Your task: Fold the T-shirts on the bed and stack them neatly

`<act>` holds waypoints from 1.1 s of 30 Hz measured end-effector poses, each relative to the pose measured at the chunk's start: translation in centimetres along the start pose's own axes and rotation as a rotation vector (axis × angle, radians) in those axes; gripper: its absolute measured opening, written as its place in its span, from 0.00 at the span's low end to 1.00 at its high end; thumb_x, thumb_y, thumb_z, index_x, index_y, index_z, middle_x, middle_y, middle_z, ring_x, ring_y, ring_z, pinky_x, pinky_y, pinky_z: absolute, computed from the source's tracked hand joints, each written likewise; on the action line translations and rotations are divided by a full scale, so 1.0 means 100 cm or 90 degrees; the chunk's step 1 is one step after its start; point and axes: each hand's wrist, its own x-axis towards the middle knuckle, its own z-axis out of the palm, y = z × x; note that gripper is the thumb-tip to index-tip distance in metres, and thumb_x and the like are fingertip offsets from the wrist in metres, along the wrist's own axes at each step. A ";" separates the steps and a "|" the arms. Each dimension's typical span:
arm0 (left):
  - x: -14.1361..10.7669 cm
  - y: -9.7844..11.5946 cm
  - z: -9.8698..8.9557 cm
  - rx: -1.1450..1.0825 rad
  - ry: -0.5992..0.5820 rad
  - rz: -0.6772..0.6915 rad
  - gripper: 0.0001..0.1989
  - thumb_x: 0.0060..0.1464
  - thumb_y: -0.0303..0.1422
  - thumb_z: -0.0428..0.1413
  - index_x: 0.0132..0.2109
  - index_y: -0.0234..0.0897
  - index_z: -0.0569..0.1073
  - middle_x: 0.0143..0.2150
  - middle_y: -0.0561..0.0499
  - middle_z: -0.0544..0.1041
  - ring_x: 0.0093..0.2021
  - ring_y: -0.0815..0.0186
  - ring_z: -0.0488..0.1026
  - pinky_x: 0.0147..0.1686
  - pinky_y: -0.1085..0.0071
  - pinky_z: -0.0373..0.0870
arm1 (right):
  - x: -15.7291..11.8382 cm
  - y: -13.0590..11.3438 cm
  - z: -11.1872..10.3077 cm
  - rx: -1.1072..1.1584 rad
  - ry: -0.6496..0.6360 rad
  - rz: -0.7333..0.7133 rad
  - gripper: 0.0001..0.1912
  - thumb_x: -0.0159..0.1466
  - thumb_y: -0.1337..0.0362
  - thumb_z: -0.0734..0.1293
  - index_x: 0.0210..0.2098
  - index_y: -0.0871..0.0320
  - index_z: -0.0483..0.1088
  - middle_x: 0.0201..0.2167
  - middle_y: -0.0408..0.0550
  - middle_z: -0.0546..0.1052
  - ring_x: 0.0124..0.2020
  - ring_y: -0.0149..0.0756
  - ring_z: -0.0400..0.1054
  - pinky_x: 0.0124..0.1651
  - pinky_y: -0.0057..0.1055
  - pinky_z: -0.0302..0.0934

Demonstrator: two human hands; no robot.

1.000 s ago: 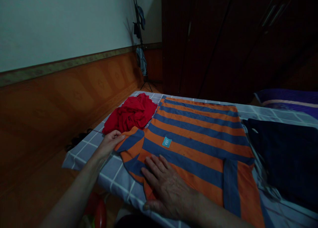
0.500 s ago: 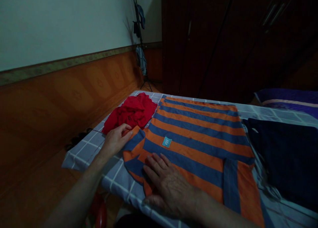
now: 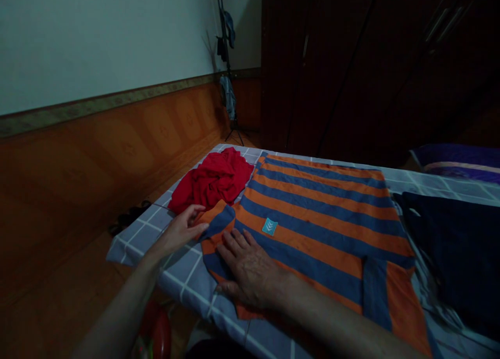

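Observation:
An orange-and-blue striped shirt (image 3: 308,218) with a small teal patch (image 3: 269,226) lies spread on a checked cloth. My left hand (image 3: 183,228) is at the edge of its left sleeve, thumb and fingers apart, with the fingertips touching or very close to the fabric. Flat on the shirt near the base of that sleeve rests my right hand (image 3: 250,270), palm down and fingers extended. Past my left hand, a crumpled red garment (image 3: 213,179) sits against the shirt's left side.
Dark navy folded clothing (image 3: 457,255) lies right of the shirt on the checked bedcover (image 3: 187,275). A coat stand (image 3: 228,62) stands in the far corner beside a dark wardrobe (image 3: 332,72). Below the near edge is a red object (image 3: 158,330). Dark footwear-like items (image 3: 128,215) lie by the wall.
My right hand has slid left across the shirt towards the sleeve. My left hand stays at the sleeve edge, its thumb and fingers still apart. The view has shifted slightly.

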 end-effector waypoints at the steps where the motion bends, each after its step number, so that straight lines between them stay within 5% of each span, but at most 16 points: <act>1: -0.004 -0.001 -0.003 -0.026 -0.034 -0.012 0.23 0.44 0.38 0.62 0.48 0.38 0.69 0.45 0.47 0.76 0.44 0.58 0.74 0.41 0.66 0.70 | 0.001 0.002 0.002 0.002 -0.008 0.004 0.41 0.64 0.42 0.56 0.66 0.65 0.49 0.67 0.64 0.46 0.67 0.55 0.36 0.66 0.50 0.33; 3: -0.010 -0.005 -0.008 -0.052 -0.066 -0.030 0.22 0.44 0.36 0.62 0.47 0.38 0.68 0.45 0.46 0.76 0.44 0.59 0.75 0.42 0.66 0.70 | 0.002 0.005 0.007 0.006 -0.023 0.014 0.41 0.64 0.42 0.56 0.66 0.65 0.48 0.67 0.65 0.45 0.67 0.56 0.35 0.66 0.51 0.33; 7: -0.018 -0.013 -0.011 -0.022 0.006 -0.031 0.24 0.42 0.34 0.63 0.47 0.39 0.66 0.48 0.46 0.73 0.41 0.62 0.74 0.40 0.67 0.70 | 0.001 0.010 0.015 0.015 -0.024 0.024 0.41 0.64 0.42 0.55 0.66 0.64 0.49 0.67 0.64 0.45 0.68 0.56 0.33 0.66 0.52 0.31; 12: -0.023 -0.017 -0.011 0.051 -0.034 -0.015 0.13 0.46 0.33 0.59 0.40 0.37 0.68 0.38 0.51 0.74 0.37 0.63 0.72 0.38 0.68 0.68 | 0.000 0.014 0.024 0.019 0.003 0.027 0.40 0.64 0.41 0.56 0.66 0.63 0.50 0.67 0.62 0.46 0.68 0.56 0.34 0.67 0.52 0.32; 18: -0.026 -0.022 -0.009 0.096 0.004 0.015 0.09 0.48 0.34 0.57 0.37 0.37 0.67 0.34 0.52 0.73 0.35 0.64 0.71 0.37 0.68 0.67 | -0.001 0.015 0.029 0.003 0.032 0.016 0.39 0.64 0.42 0.56 0.66 0.62 0.51 0.67 0.61 0.48 0.67 0.57 0.37 0.67 0.51 0.33; 25: -0.029 -0.007 -0.013 0.103 0.113 0.171 0.08 0.50 0.35 0.57 0.28 0.36 0.70 0.48 0.44 0.72 0.51 0.58 0.69 0.52 0.62 0.63 | -0.002 0.013 0.023 0.039 0.030 -0.032 0.39 0.65 0.42 0.55 0.66 0.62 0.51 0.66 0.60 0.51 0.67 0.52 0.39 0.67 0.51 0.32; 28: -0.026 0.003 -0.016 0.023 0.116 0.190 0.08 0.52 0.36 0.57 0.29 0.36 0.69 0.40 0.47 0.74 0.44 0.61 0.72 0.45 0.67 0.67 | -0.002 0.008 0.016 0.074 0.021 -0.060 0.40 0.64 0.40 0.56 0.65 0.60 0.52 0.66 0.57 0.52 0.67 0.50 0.40 0.67 0.49 0.33; 33: -0.007 -0.003 -0.014 -0.018 0.128 0.033 0.13 0.53 0.42 0.54 0.31 0.38 0.64 0.20 0.59 0.66 0.20 0.71 0.63 0.20 0.78 0.58 | -0.004 0.004 0.012 0.103 -0.019 -0.082 0.41 0.61 0.39 0.59 0.64 0.61 0.54 0.66 0.58 0.53 0.67 0.51 0.41 0.67 0.48 0.31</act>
